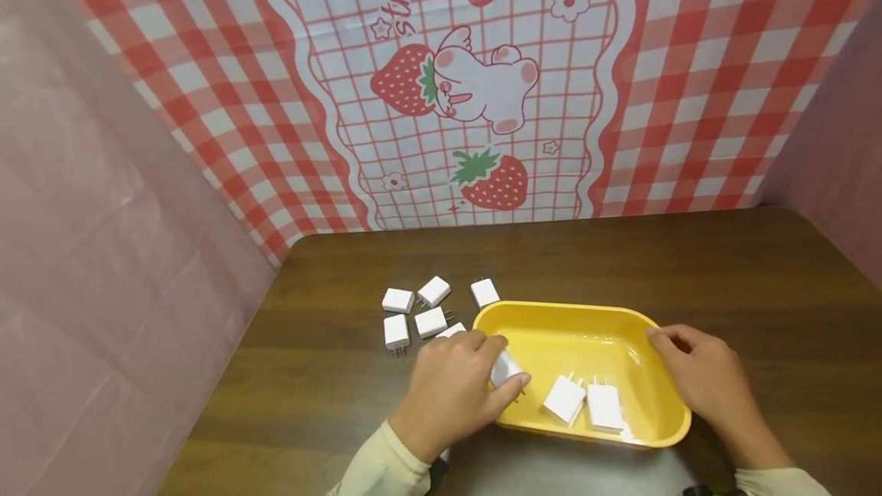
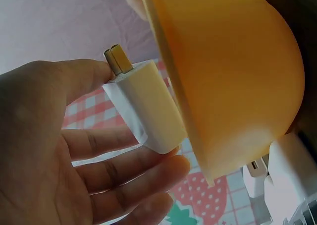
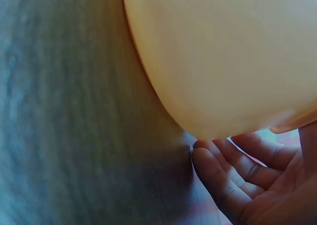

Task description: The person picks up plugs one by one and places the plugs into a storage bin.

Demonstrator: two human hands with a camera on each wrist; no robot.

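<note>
My left hand (image 1: pixel 451 389) pinches a white wall charger (image 1: pixel 506 368) by its sides, over the left end of a yellow plastic basin (image 1: pixel 551 331). In the left wrist view the held charger (image 2: pixel 146 106) shows its metal prongs by the thumb, with its body close beside the basin's rim. Inside the basin lie two more white chargers, one tilted (image 1: pixel 565 399) and one (image 1: pixel 605 407) to its right. At the basin's right end my right hand (image 1: pixel 710 373) grips the rim, thumb on top; the right wrist view shows its fingers (image 3: pixel 218 178) against the outer wall.
Several white chargers lie loose on the brown wooden table (image 1: pixel 331 412) left of the basin, among them one (image 1: pixel 396 331) at the near left and one (image 1: pixel 485 292) by the basin's far corner. A checked strawberry cloth (image 1: pixel 227 83) hangs behind the table.
</note>
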